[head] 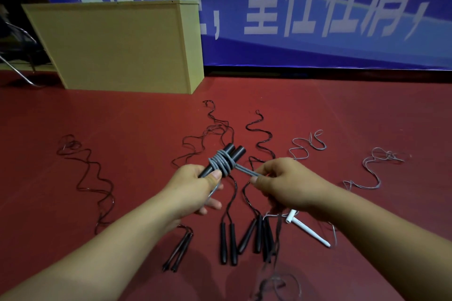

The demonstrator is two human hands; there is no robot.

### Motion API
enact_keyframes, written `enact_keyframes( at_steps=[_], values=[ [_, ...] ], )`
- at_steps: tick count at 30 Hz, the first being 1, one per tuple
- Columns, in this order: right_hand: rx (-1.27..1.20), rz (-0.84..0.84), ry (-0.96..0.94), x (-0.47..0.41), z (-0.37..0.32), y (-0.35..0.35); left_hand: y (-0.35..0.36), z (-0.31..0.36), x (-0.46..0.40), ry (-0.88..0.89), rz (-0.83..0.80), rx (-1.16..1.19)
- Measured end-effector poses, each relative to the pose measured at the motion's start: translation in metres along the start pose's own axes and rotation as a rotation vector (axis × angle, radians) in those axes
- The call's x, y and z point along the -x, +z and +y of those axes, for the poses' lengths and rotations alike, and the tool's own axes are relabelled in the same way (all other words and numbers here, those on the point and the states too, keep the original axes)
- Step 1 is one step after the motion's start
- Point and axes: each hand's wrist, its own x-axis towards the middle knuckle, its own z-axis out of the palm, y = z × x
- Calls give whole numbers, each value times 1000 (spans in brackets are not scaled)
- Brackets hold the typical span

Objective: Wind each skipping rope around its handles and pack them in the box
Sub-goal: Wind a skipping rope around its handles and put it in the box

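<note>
L hand point(195, 186) grips paired black handles point(230, 154), R hand point(286, 183) pinches grey rope point(245, 170) mid-wind; other ropes loose on floor, 12 o'clock beige box point(117, 46) unreached.

The floor point(342, 110) is dark red. The box point(117, 46), far left, is pale yellow-tan. A blue banner point(318, 56) with large white characters hangs behind. Grey rope point(221, 164) wraps two black handles point(233, 151). Near, more black handles point(228, 242) trail black ropes point(259, 139); to the right lie a white handle point(308, 231) and grey-white ropes point(371, 173).
</note>
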Motion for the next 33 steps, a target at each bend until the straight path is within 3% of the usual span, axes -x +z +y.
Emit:
enact_keyframes(
  at_steps=[4,8,12,17,21,27,30,33],
  values=[
    [182,98,-115,-1,0,-3,0,-1,-2,15,20,-72],
    [439,15,-308,4,-5,0,3,-3,-4,64,40,-175],
    [509,-83,-437,5,-5,3,8,-7,-6,127,67,-295],
    [430,-74,-408,6,-3,-1,5,-3,-4,157,-9,-419],
    [407,95,-342,2,1,-2,5,4,3,150,-116,-516],
    [278,320,-328,-1,2,-15,11,14,20,138,-257,-432],
    [203,278,-292,0,3,-21,8,20,26,142,-330,-406],
    [-65,157,-190,2,6,-27,5,22,31,141,-458,-372]
  ],
)
